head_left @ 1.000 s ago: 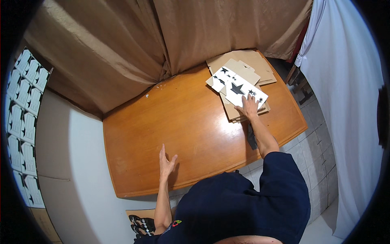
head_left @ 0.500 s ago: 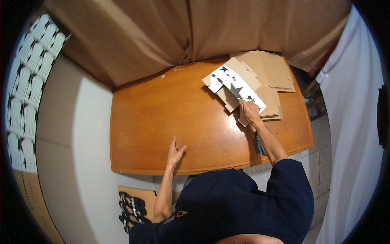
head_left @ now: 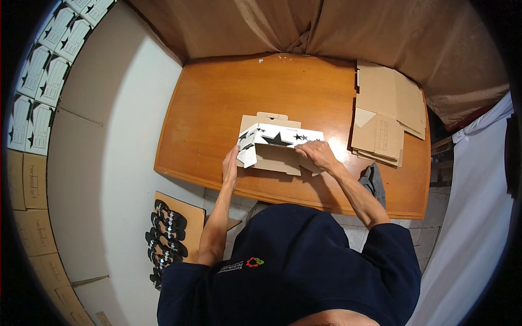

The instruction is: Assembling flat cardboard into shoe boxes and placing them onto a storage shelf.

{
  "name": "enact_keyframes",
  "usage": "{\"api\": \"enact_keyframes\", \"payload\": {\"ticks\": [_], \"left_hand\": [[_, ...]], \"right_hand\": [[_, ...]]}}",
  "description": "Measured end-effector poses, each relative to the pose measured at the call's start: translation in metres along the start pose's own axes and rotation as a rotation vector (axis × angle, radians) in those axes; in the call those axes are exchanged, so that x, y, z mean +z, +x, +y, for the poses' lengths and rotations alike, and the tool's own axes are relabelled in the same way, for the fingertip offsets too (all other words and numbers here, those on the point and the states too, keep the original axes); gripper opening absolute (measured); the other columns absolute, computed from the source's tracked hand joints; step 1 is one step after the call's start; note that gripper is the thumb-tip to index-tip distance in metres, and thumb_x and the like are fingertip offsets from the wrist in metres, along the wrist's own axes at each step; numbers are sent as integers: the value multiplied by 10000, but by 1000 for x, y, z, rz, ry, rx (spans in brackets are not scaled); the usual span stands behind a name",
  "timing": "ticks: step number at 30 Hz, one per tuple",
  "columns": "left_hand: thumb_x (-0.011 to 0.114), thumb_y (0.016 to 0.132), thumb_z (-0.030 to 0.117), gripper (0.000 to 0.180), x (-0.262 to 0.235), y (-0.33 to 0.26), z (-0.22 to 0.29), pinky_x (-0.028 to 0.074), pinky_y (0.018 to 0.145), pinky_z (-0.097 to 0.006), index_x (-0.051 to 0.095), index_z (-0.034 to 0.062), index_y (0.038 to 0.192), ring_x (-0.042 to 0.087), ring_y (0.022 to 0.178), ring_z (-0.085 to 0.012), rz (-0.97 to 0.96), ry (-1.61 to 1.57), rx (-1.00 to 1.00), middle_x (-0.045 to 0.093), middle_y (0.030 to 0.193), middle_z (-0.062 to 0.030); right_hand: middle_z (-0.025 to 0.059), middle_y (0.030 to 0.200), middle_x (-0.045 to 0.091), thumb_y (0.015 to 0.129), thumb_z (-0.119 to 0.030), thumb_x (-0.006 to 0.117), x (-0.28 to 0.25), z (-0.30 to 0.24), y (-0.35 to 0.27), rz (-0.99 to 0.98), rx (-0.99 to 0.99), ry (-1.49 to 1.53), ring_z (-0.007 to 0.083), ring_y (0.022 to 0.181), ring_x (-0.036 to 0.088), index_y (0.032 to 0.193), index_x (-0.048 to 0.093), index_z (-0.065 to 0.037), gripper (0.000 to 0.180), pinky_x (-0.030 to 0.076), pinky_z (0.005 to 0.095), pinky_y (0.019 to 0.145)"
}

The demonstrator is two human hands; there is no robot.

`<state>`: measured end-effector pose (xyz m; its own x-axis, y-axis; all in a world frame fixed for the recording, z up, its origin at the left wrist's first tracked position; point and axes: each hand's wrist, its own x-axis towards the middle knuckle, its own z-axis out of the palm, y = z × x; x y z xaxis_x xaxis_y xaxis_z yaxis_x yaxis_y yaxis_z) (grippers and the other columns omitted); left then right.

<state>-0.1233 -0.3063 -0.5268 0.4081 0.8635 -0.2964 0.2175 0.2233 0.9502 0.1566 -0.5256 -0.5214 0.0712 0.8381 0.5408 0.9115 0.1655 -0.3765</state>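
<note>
A partly folded cardboard box [head_left: 304, 135], white with black stars outside and plain brown inside, stands near the middle of the table, its flaps sticking out. My right hand [head_left: 319, 155] is closed on its right end, fingers bent over the white panel. Against the left end rests my left hand [head_left: 230, 167], its fingers stretched out along the white side flap and not wrapped round it. The box's open side faces me, with a brown flap lying on the tabletop.
Flat brown cardboard blanks [head_left: 375, 127] are stacked on the table's [head_left: 228, 87] right side. A grey cloth-like item [head_left: 373, 182] lies by its front right edge. Black sandals [head_left: 167, 231] sit on a board at lower left. White and brown boxes [head_left: 41, 79] are stacked far left.
My right hand has brought the starred box from the blank stack leftward to the table's middle, and its side is now folded. My left hand has moved up to touch its left end.
</note>
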Motion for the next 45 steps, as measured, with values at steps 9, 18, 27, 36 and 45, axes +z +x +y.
{"api": "enact_keyframes", "payload": {"ticks": [9,18,27,36,45], "left_hand": [[582,965,668,920,-3,-42,37,268,1208,-420,334,53,1603,370,1439,-294,-416,194,-133,396,1574,-179],[711,914,429,960,43,-25,55,314,1219,-479,212,81,1656,366,1502,-392,-418,395,-93,384,1607,-285],[410,823,107,722,28,20,12,295,1217,-455,382,-24,1533,417,1442,-383,-353,240,10,455,1558,-261],[419,839,127,724,7,34,37,280,1215,-449,373,-8,1548,399,1453,-406,-375,208,-21,433,1546,-311],[438,804,142,771,-2,31,33,273,1216,-450,365,-10,1556,375,1466,-411,-417,204,-40,410,1561,-309]], "right_hand": [[104,891,750,1043,-570,534,-21,20,104,-477,433,601,211,823,688,1098,772,-82,546,530,400,749],[91,960,724,963,-628,631,17,49,104,-559,627,247,241,864,663,1089,772,-88,573,535,413,787],[146,1483,557,887,-375,782,-59,-39,40,-124,224,-60,403,1411,458,1085,777,-108,332,409,547,1152],[268,1295,637,927,-188,551,-42,-11,-59,-431,720,109,457,1109,647,1463,581,-228,539,529,515,987],[90,1591,490,713,-215,737,-46,-17,-60,-446,716,430,357,1382,517,1611,381,-255,967,406,433,1205]]}}
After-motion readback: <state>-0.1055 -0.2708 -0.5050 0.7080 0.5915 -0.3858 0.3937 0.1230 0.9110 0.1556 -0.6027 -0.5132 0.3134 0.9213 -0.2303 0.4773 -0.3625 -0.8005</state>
